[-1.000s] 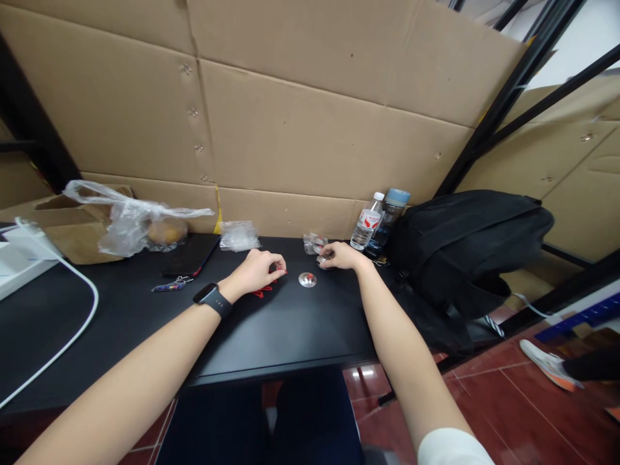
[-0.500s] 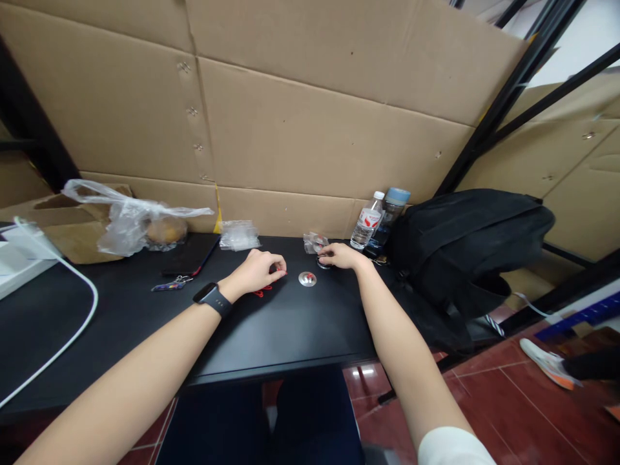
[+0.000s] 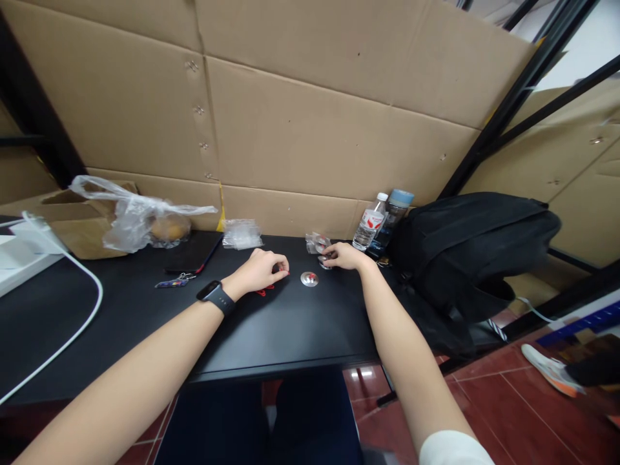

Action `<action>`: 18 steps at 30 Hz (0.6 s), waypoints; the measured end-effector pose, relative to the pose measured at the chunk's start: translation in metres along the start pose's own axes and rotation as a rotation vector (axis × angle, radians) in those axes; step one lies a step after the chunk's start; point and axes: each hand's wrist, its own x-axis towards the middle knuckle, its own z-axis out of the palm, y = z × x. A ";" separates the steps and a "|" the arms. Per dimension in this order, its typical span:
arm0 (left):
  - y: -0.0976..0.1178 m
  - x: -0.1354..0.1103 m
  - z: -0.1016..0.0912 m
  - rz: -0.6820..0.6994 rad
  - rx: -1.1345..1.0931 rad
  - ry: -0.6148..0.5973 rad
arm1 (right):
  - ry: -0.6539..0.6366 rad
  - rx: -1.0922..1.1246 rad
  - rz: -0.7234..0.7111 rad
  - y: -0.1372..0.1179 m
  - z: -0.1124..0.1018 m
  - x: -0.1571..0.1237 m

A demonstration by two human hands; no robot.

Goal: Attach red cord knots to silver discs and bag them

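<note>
My left hand [image 3: 261, 271], with a dark watch [image 3: 216, 297] on its wrist, is closed in a pinch over the black table. A bit of red shows at its fingertips, and loops of red cord [image 3: 264, 290] lie just under the hand. My right hand [image 3: 347, 256] has its thumb and fingers closed on the edge of a small round shiny disc [image 3: 323, 264] at the table. Between the hands, a round silver disc [image 3: 309, 279] with a red mark lies flat. Small clear plastic packets [image 3: 316, 242] sit just behind my right fingertips.
Clear plastic bags [image 3: 242, 234], a dark flat device [image 3: 191, 253] and a keychain [image 3: 175, 281] lie left. A knotted bag [image 3: 130, 223] stands beyond. At right are a water bottle [image 3: 370, 223], a blue-lidded bottle [image 3: 398, 206] and a black backpack [image 3: 465, 252]. Cardboard [image 3: 314, 129] walls the back.
The view has shifted slightly. My right fingers have tilted the small disc a little, so more of its shiny face shows. My left hand has hardly moved.
</note>
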 end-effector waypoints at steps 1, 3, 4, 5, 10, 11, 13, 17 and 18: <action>0.000 0.000 0.000 0.001 0.003 -0.001 | 0.004 0.010 -0.003 0.000 0.001 0.000; -0.001 0.000 0.001 0.003 0.010 -0.001 | 0.025 0.012 -0.012 0.000 0.003 0.001; -0.001 0.000 0.001 0.004 0.012 -0.002 | 0.045 0.007 -0.014 -0.001 0.004 0.002; -0.002 0.000 0.002 0.005 0.014 -0.004 | 0.067 0.000 -0.013 -0.001 0.006 0.003; -0.002 0.000 0.002 0.015 0.012 -0.007 | 0.148 -0.006 -0.020 -0.002 0.019 0.011; -0.002 0.001 0.002 0.016 0.011 -0.007 | 0.161 -0.002 -0.026 -0.003 0.021 0.013; -0.002 0.000 0.002 0.019 0.005 -0.007 | 0.196 -0.001 -0.043 -0.002 0.024 0.016; -0.004 0.000 0.002 0.017 -0.006 -0.008 | 0.225 0.031 -0.077 0.002 0.022 0.016; -0.005 0.000 0.002 0.017 -0.007 -0.010 | 0.213 0.053 -0.084 0.004 0.021 0.016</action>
